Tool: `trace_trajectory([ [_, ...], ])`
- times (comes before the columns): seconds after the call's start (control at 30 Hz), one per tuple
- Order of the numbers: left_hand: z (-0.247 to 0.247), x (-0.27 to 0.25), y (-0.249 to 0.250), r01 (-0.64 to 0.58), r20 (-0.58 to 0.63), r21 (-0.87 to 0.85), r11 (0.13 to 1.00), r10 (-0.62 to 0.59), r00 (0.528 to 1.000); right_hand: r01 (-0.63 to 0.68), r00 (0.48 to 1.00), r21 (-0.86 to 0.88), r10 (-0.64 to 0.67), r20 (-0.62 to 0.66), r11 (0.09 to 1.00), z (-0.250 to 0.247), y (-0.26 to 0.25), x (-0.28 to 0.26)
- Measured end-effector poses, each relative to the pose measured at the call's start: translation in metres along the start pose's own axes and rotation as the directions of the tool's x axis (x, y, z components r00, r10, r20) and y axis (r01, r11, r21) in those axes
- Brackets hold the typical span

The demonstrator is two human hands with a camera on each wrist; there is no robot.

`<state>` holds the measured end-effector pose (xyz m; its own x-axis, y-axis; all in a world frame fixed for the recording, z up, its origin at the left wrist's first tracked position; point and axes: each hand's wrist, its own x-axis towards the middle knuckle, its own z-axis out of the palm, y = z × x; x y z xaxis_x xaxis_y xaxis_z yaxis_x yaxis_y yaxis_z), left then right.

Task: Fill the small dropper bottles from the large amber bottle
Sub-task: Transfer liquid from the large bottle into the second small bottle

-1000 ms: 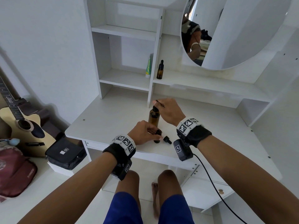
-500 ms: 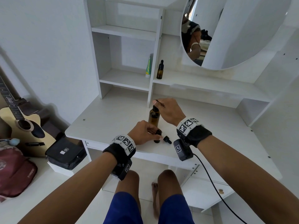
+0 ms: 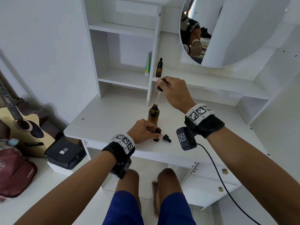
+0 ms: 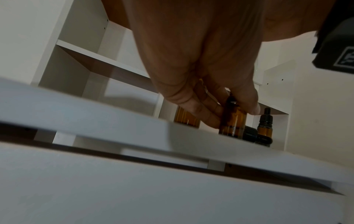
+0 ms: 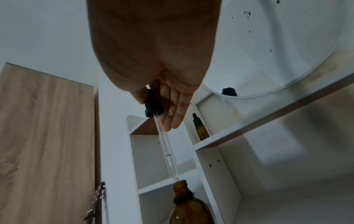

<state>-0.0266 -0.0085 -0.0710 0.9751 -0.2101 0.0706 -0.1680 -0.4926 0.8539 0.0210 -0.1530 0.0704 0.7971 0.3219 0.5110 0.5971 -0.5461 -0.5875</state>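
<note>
While the right hand's point(image 3: 174, 91) fingers pinch the black dropper point(image 5: 154, 106) bulb, pipette tip just above the large amber bottle's point(image 3: 153, 115) open mouth, the left hand point(image 3: 142, 131) grips a small uncapped dropper bottle point(image 4: 232, 121) upright on the white desk point(image 3: 113, 116), beside its loose cap point(image 3: 166, 138).

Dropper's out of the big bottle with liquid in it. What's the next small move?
Probably swing the dropper in the right hand over to the open small bottle the left hand steadies: its tip is at the big bottle's mouth.
</note>
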Motion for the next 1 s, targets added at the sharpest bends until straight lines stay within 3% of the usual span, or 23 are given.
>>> trace_trajectory([
  [0.17,0.000,0.000,0.000,-0.005,-0.003,0.006,1.000,0.005,1.000,0.020,1.000,0.012,-0.020,-0.006,1.000,-0.007,-0.003,-0.010],
  [0.53,0.000,-0.001,0.001,0.001,-0.009,0.031,1.000,0.000,1.000,0.011,0.989,0.018,-0.013,0.147,1.000,0.006,0.020,-0.049],
  [0.7,0.000,-0.002,0.003,-0.007,-0.011,0.020,1.000,0.007,1.000,-0.033,0.982,0.052,0.023,0.185,0.998,0.008,0.020,-0.058],
  [1.0,0.000,-0.002,0.004,-0.009,-0.014,0.009,1.000,0.009,1.000,0.009,0.973,0.003,-0.009,0.231,1.000,0.008,0.017,-0.059],
])
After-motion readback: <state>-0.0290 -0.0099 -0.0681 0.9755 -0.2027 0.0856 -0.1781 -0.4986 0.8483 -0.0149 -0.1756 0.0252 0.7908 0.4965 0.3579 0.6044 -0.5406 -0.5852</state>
